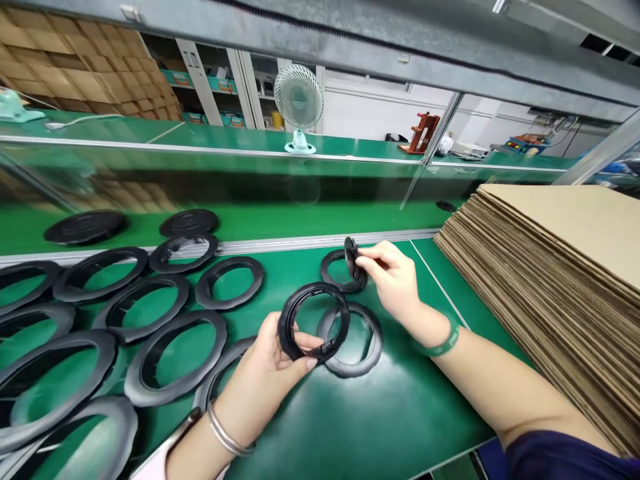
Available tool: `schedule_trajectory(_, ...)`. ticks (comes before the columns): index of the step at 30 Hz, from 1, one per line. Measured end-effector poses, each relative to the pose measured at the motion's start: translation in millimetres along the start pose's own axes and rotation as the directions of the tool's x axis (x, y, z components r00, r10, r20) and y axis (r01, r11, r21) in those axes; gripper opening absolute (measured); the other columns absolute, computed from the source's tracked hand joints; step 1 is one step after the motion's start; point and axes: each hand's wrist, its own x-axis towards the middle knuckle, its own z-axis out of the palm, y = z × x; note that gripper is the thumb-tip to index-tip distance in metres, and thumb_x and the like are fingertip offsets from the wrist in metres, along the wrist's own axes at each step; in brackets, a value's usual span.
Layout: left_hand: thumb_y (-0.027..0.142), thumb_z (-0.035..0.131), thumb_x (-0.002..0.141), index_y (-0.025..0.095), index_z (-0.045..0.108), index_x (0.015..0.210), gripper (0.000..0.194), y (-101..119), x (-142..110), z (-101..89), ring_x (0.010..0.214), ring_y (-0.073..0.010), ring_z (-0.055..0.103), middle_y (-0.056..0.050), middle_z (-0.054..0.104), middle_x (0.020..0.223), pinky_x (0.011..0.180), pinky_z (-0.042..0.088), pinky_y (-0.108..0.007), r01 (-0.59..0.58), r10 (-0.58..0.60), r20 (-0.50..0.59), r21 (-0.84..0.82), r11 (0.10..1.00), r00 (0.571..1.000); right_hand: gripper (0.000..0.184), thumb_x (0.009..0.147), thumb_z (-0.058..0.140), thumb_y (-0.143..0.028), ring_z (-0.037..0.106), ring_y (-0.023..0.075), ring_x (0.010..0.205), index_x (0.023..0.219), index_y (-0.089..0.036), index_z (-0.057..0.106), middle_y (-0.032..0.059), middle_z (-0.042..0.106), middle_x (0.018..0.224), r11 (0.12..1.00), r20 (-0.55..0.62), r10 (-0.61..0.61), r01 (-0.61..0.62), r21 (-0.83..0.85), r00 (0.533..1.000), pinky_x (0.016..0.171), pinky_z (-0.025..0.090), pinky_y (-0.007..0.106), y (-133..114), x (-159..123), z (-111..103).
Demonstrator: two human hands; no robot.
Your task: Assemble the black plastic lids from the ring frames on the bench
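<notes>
My left hand holds a black plastic ring tilted upright over the green table. My right hand pinches a smaller black ring on edge, just above another black ring lying flat. One more flat ring lies under the ring in my left hand. A green bangle sits on my right wrist and a silver bangle on my left.
Several black rings cover the table's left side, and two black discs lie on the belt behind. A tall stack of cardboard sheets fills the right. A small fan stands on the far shelf.
</notes>
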Motion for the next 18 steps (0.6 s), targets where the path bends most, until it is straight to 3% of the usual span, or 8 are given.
schedule_trajectory(4,0.033,0.08,0.071,0.021,0.038,0.113,0.061,0,0,4.0,0.105,-0.0279,0.07,-0.009,0.074,0.105,0.096,0.056,-0.046,-0.001,0.0,0.036,0.035,0.999,0.999,0.011,0.095,0.068,-0.019,0.058,0.0168,0.07,0.103,-0.022,0.076,0.0028,0.063,0.077,0.959,0.166,-0.28,0.285,-0.004,0.945,0.062,0.05,0.031,-43,-43,-9)
schedule_trajectory(9,0.029,0.081,0.069,0.019,0.044,0.116,0.06,2,-1,7.5,0.099,-0.0243,0.071,-0.005,0.069,0.104,0.087,0.06,-0.038,-0.05,0.049,0.018,0.067,0.997,0.999,0.015,0.098,0.061,-0.014,0.056,0.0168,0.07,0.11,-0.014,0.069,0.0054,0.064,0.078,0.823,0.279,-0.519,0.561,-0.091,0.808,0.064,0.051,0.032,-36,-57,5)
schedule_trajectory(12,0.028,0.081,0.069,0.018,0.044,0.116,0.061,3,-2,7.8,0.096,-0.022,0.071,-0.003,0.069,0.1,0.082,0.06,-0.033,-0.029,0.029,0.002,0.059,0.998,1.0,0.017,0.097,0.058,-0.01,0.057,0.0172,0.072,0.112,-0.012,0.065,0.0065,0.065,0.08,0.759,0.344,-0.58,0.643,-0.1,0.738,0.064,0.051,0.031,-29,-57,9)
schedule_trajectory(18,0.029,0.083,0.068,0.018,0.044,0.113,0.06,7,-1,7.0,0.089,-0.0211,0.072,-0.003,0.07,0.095,0.076,0.06,-0.03,0.015,-0.015,0.007,0.025,1.0,1.0,0.021,0.095,0.056,-0.005,0.056,0.018,0.07,0.113,-0.012,0.062,0.0058,0.063,0.078,0.722,0.426,-0.584,0.682,-0.116,0.69,0.061,0.05,0.031,-26,-57,7)
